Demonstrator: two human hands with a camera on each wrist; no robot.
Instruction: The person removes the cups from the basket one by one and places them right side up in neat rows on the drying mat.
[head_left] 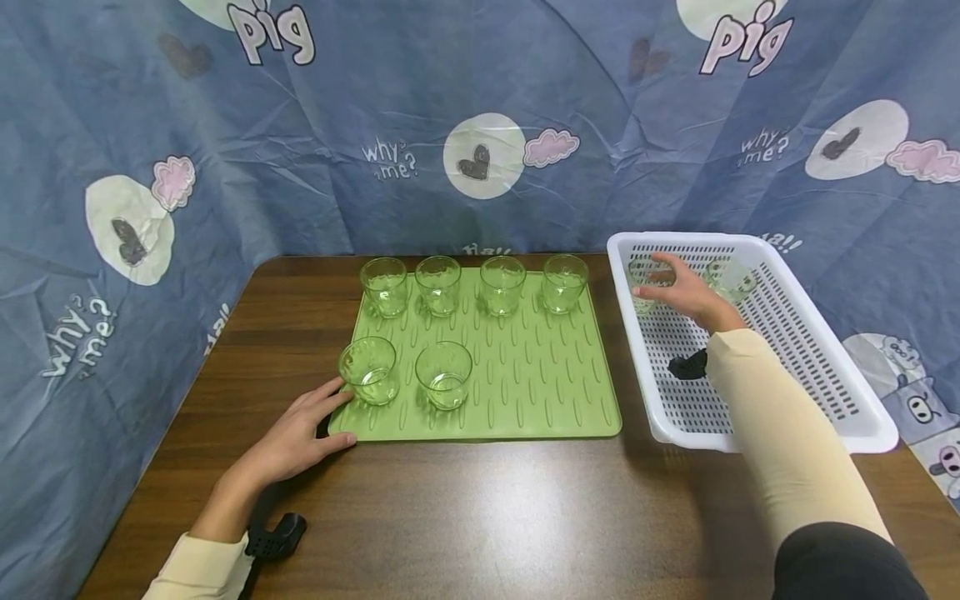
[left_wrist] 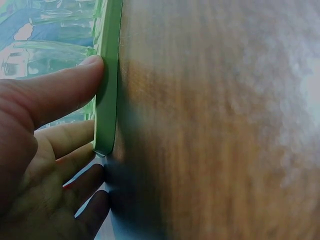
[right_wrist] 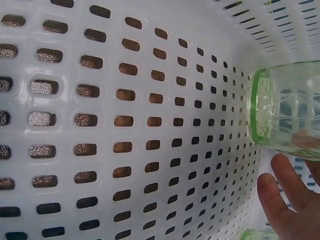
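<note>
In the basket's far left corner, my right hand [head_left: 686,292] has its thumb and fingers round a clear green-tinted drinking glass [right_wrist: 287,107]. The glass's base is close to the perforated basket floor, and two fingertips [right_wrist: 270,185] show beside it. A second glass [head_left: 727,279] is in the basket, right of my hand. My left hand [head_left: 300,433] rests at the near left corner of a green drying mat [head_left: 525,392], thumb on its edge [left_wrist: 106,100] and fingers spread along the side. Several glasses stand on the mat: a back row, plus a front left glass [head_left: 369,372] and another glass [head_left: 444,375].
The white perforated basket [head_left: 817,350] stands right of the mat on the brown wooden table [head_left: 480,517]. A blue patterned cloth [head_left: 375,108] hangs behind the table. Black wrist devices are on both arms, the left wrist device [head_left: 277,536] low over the table.
</note>
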